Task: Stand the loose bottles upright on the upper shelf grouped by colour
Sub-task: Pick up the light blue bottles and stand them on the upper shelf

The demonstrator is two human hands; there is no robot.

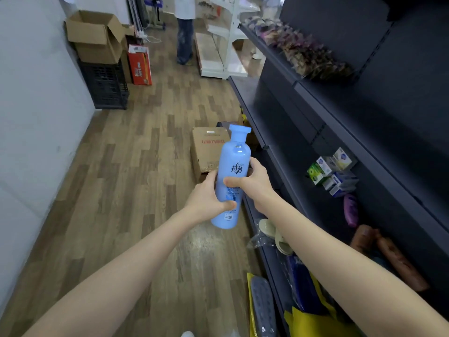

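You stand in an aisle with a wood-plank floor. Your left hand curls round the lower part of the blue bottle, nearly upright in mid-air; your right hand grips its middle. Right of them, a purple bottle lies on the dark shelving.

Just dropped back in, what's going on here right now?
A person grips a tall light-blue plastic bottle upright in both hands, left hand lower, right hand at its middle, out over the aisle beside the dark metal shelving. It is not on a shelf yet. A purple bottle and two brown bottles lie on their sides on a shelf.
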